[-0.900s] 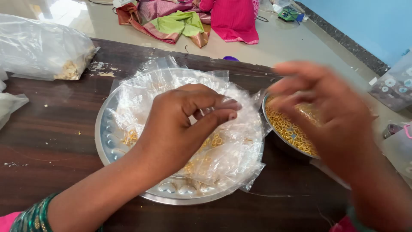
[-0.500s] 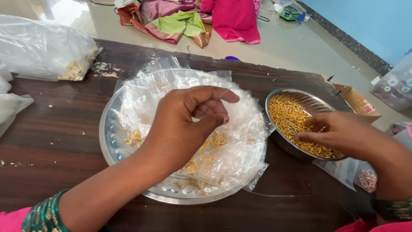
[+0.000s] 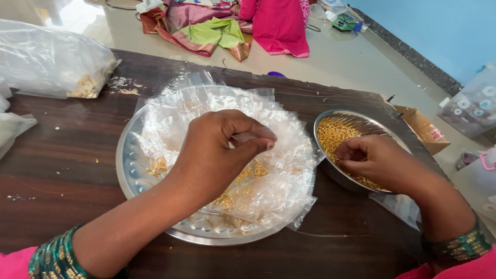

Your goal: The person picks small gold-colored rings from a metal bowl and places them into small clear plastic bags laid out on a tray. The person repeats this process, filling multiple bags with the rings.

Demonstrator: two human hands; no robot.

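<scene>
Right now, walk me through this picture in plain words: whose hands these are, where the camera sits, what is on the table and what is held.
There is no machine here. A person works with two bare hands, and the single picture comes from a camera worn on their head, looking down.

The left hand hovers over a round steel plate heaped with small clear plastic pouches, some holding little golden rings. Its thumb and forefinger are pinched together; what they pinch is too small to tell.

The right hand reaches into a steel bowl full of small golden rings, fingers curled down among them.

Both stand on a dark wooden table. At its far left lies a larger clear plastic bag. Beyond the table, bright folded cloth lies on the floor, and a small cardboard box sits at the right.
</scene>
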